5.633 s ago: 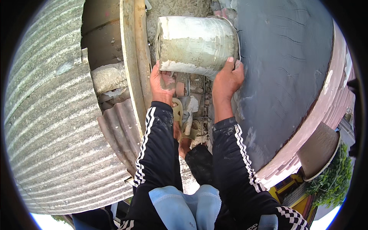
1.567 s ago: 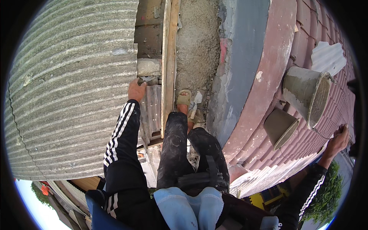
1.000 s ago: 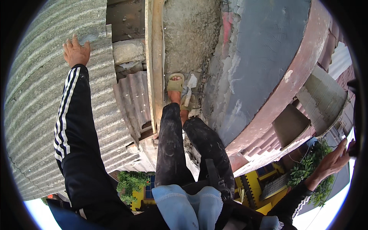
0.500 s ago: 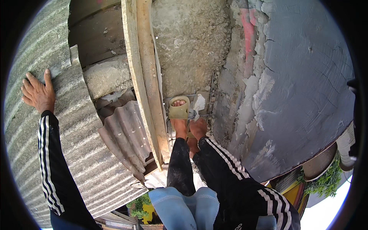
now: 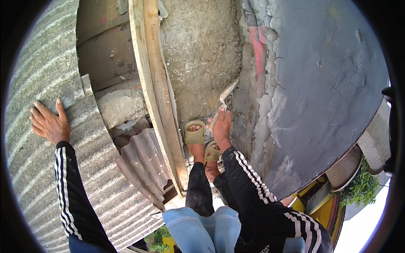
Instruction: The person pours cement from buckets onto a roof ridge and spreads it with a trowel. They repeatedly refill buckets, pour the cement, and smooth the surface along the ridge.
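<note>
Left hand (image 5: 48,122): fingers spread flat on corrugated sheet (image 5: 38,76).
Right hand (image 5: 221,126): fingers clenched around trowel (image 5: 225,95), beside rough concrete (image 5: 200,55).

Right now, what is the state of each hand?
Left hand: open, flat on the corrugated sheet.
Right hand: closed on a trowel.

Bright daylight, soft shadows, heavy fisheye bending, perhaps slight blur

The right hand (image 5: 221,126) has come down from 4 o'clock to grip a trowel (image 5: 226,93) near the sandalled feet (image 5: 195,134), blade toward 12 o'clock.
</note>
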`<action>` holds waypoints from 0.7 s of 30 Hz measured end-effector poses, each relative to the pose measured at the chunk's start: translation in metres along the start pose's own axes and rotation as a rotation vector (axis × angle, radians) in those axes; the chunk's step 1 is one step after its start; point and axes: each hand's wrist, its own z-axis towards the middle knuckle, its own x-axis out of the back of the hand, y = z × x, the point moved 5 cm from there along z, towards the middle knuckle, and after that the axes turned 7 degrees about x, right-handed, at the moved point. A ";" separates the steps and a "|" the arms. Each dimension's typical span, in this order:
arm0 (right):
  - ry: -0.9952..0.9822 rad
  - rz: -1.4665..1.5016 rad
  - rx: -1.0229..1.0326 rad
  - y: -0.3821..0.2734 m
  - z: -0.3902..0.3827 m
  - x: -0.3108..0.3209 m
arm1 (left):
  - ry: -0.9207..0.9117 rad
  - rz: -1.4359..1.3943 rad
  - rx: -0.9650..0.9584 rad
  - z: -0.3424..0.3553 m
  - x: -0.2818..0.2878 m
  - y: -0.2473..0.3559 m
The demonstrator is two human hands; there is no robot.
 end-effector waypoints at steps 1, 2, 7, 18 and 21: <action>0.054 0.045 -0.040 -0.014 0.028 -0.026 | 0.003 -0.004 0.003 0.000 0.000 0.000; 0.027 0.119 0.003 -0.030 0.052 -0.056 | 0.000 -0.006 0.003 -0.001 -0.001 -0.001; -0.057 0.138 0.165 -0.117 0.125 -0.158 | -0.023 0.023 -0.014 -0.003 -0.007 -0.004; 0.015 0.179 -0.011 -0.112 0.080 -0.135 | -0.010 -0.003 -0.007 0.005 0.007 0.008; -0.048 0.226 0.079 -0.140 0.131 -0.177 | -0.021 0.003 -0.005 0.003 0.008 0.007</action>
